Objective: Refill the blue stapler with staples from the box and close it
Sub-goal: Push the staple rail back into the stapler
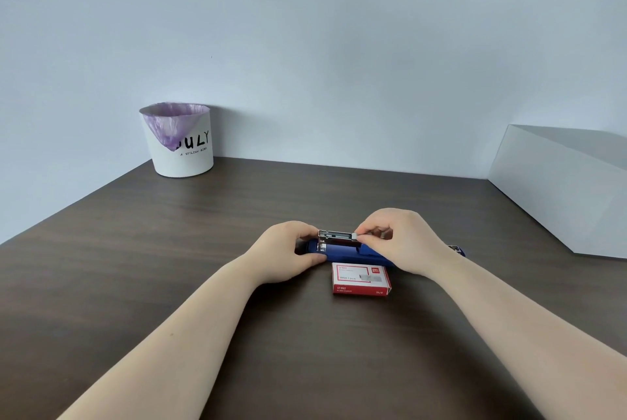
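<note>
dark brown wood grain covers the table (pixel 135 267), and on it lie one blue stapler (pixel 342 251), one red and white staple box (pixel 361 279), one white bin (pixel 183 141) and one pale grey box (pixel 559 189). two bare hands work at the stapler, both forearms reaching in from the near edge.

the stapler sits at the middle of the table, just behind the staple box and nearly touching it. its long axis runs left to right across the view, tilted slightly so the right end lies nearer the person. it is opened out: the metal magazine (pixel 337 238) stands raised above the blue base, its front end pointing left, while a small metal-tipped blue end (pixel 456 249) shows past the right wrist.

the left hand (pixel 288 250) is clasped around the left end of the stapler, fingers behind and thumb in front. the right hand (pixel 400 240) pinches a small pale piece at the right end of the magazine between thumb and fingertips; whether that piece is a strip of staples or part of the stapler cannot be told.

the staple box lies flat, lid shut, its long side parallel to the stapler. the bin, lined with one purple bag (pixel 169 124), stands at the far left against the wall, and the grey box stands at the far right, both well apart from the hands.
</note>
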The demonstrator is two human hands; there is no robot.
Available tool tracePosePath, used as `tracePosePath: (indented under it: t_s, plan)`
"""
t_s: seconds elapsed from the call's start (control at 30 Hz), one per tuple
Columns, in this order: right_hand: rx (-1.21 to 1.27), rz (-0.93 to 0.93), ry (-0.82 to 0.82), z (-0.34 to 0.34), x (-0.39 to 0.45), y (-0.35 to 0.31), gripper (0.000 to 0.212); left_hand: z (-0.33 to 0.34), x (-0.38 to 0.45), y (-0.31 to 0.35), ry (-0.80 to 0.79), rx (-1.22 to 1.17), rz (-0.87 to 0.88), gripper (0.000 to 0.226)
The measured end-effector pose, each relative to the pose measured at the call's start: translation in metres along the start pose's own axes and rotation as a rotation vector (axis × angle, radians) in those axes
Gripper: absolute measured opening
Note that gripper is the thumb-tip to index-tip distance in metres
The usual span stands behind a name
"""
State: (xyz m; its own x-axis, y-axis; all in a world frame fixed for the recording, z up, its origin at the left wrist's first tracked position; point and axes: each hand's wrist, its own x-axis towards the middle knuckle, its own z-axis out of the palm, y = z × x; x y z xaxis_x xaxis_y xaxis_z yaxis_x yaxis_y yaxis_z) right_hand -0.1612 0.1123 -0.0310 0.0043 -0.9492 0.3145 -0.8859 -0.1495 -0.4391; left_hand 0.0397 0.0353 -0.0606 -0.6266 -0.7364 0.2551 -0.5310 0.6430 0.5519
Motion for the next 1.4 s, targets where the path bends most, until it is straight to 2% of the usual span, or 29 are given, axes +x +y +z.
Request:
tracePosePath:
  t_s: [0.6, 0.87, 1.1, 1.2, 1.23, 1.3, 1.4]
  plan:
    - [0.033, -0.002, 0.003, -0.005, -0.002, 0.007, 0.01, 0.0, 0.001, 0.001, -0.004, 0.015, 0.001, 0.029]
    - [-0.041, -0.04, -0.15, -0.009, 0.008, 0.003, 0.013, 0.001, 0.001, 0.0, 0.002, 0.012, -0.001, 0.03]
    - [-0.003, -0.016, -0.013, 0.007, 0.006, -0.007, 0.023, 0.0, 0.0, 0.0, 0.004, 0.008, -0.005, 0.028]
    - [0.059, -0.017, 0.109, 0.001, 0.005, -0.001, 0.008, 0.0, 0.001, 0.0, 0.004, 0.013, -0.001, 0.028]
    - [0.022, -0.021, 0.11, -0.001, 0.005, 0.002, 0.016, 0.001, 0.001, 0.0, 0.004, 0.014, 0.0, 0.028]
    - [-0.05, -0.032, 0.049, -0.002, 0.003, 0.007, 0.023, 0.001, 0.001, 0.0, 0.005, 0.02, -0.001, 0.027]
    - [-0.085, -0.082, -0.04, 0.003, 0.0, 0.005, 0.019, 0.001, 0.001, 0.0, 0.005, 0.027, 0.0, 0.027]
